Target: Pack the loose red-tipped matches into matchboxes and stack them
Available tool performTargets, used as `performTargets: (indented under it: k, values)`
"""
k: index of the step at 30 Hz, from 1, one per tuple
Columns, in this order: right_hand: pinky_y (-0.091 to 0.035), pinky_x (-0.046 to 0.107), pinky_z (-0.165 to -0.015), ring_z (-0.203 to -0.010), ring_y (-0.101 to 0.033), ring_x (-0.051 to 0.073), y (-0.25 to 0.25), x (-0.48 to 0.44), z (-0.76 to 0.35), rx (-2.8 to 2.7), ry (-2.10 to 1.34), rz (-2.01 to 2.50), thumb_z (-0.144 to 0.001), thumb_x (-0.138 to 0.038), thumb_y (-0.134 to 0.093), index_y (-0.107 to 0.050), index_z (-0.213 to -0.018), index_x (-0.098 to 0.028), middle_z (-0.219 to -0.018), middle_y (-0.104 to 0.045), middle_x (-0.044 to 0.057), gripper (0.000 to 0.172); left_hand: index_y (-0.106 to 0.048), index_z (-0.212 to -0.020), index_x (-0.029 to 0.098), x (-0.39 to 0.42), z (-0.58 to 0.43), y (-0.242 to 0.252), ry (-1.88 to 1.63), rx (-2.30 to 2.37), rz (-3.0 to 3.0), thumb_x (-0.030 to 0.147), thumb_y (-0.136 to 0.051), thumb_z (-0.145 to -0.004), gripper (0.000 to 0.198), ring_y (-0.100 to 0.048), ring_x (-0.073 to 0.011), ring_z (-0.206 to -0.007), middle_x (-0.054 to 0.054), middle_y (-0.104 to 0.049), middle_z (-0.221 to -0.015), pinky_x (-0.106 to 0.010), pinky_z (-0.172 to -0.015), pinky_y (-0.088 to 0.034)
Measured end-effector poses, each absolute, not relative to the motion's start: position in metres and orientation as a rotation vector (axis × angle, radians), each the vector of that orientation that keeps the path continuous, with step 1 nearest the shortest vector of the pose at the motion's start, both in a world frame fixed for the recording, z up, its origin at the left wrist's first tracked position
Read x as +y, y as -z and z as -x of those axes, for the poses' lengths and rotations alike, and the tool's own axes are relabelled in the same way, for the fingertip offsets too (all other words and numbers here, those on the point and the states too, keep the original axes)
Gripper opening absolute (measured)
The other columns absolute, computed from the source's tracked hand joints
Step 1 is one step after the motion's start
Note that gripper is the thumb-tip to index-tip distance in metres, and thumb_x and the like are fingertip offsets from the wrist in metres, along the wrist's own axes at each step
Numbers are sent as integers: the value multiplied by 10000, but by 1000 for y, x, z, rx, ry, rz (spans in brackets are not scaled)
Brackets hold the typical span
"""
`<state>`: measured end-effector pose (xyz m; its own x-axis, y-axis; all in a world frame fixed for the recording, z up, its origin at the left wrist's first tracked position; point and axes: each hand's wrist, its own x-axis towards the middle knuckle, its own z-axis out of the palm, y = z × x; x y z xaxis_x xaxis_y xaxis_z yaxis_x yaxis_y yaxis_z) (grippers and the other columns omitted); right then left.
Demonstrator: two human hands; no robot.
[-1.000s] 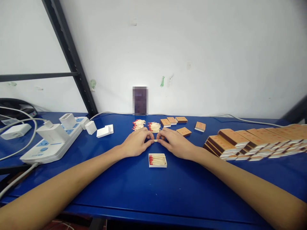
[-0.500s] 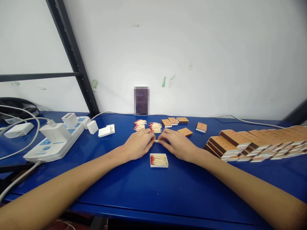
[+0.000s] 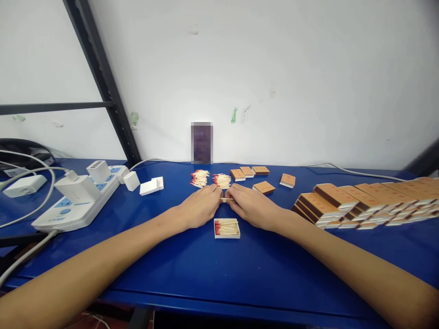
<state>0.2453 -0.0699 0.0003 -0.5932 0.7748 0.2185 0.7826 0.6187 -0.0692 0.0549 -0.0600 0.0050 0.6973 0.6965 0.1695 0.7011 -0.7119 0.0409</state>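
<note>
Between my two hands, a few matchsticks point(image 3: 225, 199) are held lengthwise, their ends covered by fingers. My left hand point(image 3: 203, 206) pinches them at one end, with its fingers closed. At the other end, my right hand point(image 3: 253, 204) grips them with curled fingers. Just in front of both hands lies an open matchbox tray point(image 3: 227, 236) with red-headed matches point(image 3: 228, 227) in it, heads to the left. Behind my hands are two loose piles of matches, a left pile point(image 3: 200, 178) and a right pile point(image 3: 222, 180).
Several matchboxes point(image 3: 264, 187) lie scattered beyond my right hand. A large stack of matchboxes point(image 3: 343, 203) stands at the right. On the left are a power strip point(image 3: 113, 192) with plugs and cables, and small white blocks point(image 3: 151, 186). A wall point(image 3: 308, 91) closes off the back.
Both hands stay close together around the matchsticks; the right-hand fingers have curled in slightly. The tray and piles have not moved on the table.
</note>
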Motion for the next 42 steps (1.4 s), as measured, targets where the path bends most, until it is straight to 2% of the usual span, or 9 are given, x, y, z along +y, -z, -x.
performTargets:
  k: [7, 11, 16, 18, 21, 25, 32, 38, 42]
  values:
    - [-420, 331, -680, -802, -588, 213, -1, -69, -246, -2661, 42, 1262, -976, -228, -365, -527, -951, -153, -960, -597, 112, 181, -451, -841, 164, -51, -53, 0, 348, -1087, 2960, 182, -349, -968, 164, -531, -188, -781, -75, -540, -885, -318, -710, -449]
    - [-403, 326, -655, -744, -560, 198, -6, -74, -248, -2649, 2, 1230, -968, -226, -353, -515, -922, -162, -930, -589, 109, 181, -446, -844, 164, -59, -52, -8, 315, -1047, 2928, 144, -336, -949, 153, -517, -201, -814, -87, -529, -916, -332, -727, -441]
    - [-377, 296, -622, -682, -499, 161, -26, -99, -252, -2609, -201, 1153, -946, -228, -393, -476, -828, -197, -812, -566, 42, 148, -453, -902, 165, -94, -47, -31, 328, -1093, 3020, 135, -351, -940, 113, -511, -184, -820, -66, -529, -940, -320, -728, -435]
    - [-385, 284, -621, -680, -499, 151, -33, -108, -253, -2633, -366, 1125, -935, -227, -418, -470, -801, -203, -802, -571, 26, 146, -454, -881, 172, -105, -45, -38, 233, -1126, 3118, 152, -365, -943, 110, -506, -169, -785, -50, -527, -915, -302, -696, -433]
    - [-403, 292, -658, -721, -518, 158, -38, -115, -254, -2679, -459, 1106, -929, -240, -448, -503, -798, -199, -828, -590, 32, 148, -457, -835, 175, -111, -42, -39, 150, -1127, 3177, 206, -366, -960, 158, -498, -152, -733, -34, -522, -867, -297, -683, -428]
    - [-409, 307, -712, -787, -541, 174, -36, -112, -253, -2720, -420, 1057, -939, -250, -464, -567, -816, -194, -848, -602, 39, 171, -500, -822, 173, -106, -40, -36, 209, -1050, 3219, 262, -389, -970, 206, -518, -148, -770, -23, -534, -853, -291, -719, -425]
    - [-413, 293, -687, -818, -557, 179, -40, -112, -257, -2715, -430, 1018, -930, -305, -498, -654, -896, -203, -878, -610, 51, 190, -611, -808, 185, -106, -39, -49, 265, -1089, 3238, 323, -528, -897, 184, -525, -130, -701, 4, -570, -769, -265, -645, -401]
    - [-354, 257, -541, -577, -492, 119, -44, -109, -260, -2657, -525, 1111, -909, -327, -507, -658, -821, -212, -684, -600, -5, 209, -643, -852, 179, -100, -36, -51, 322, -1116, 3271, 305, -496, -894, 199, -522, -102, -613, 13, -606, -732, -243, -578, -386]
    - [-350, 244, -508, -541, -492, 105, -48, -110, -260, -2641, -625, 1131, -883, -359, -552, -647, -790, -214, -674, -605, -13, 197, -615, -869, 179, -98, -34, -50, 209, -1155, 3281, 513, -534, -858, 343, -526, -116, -596, 6, -605, -731, -252, -544, -358]
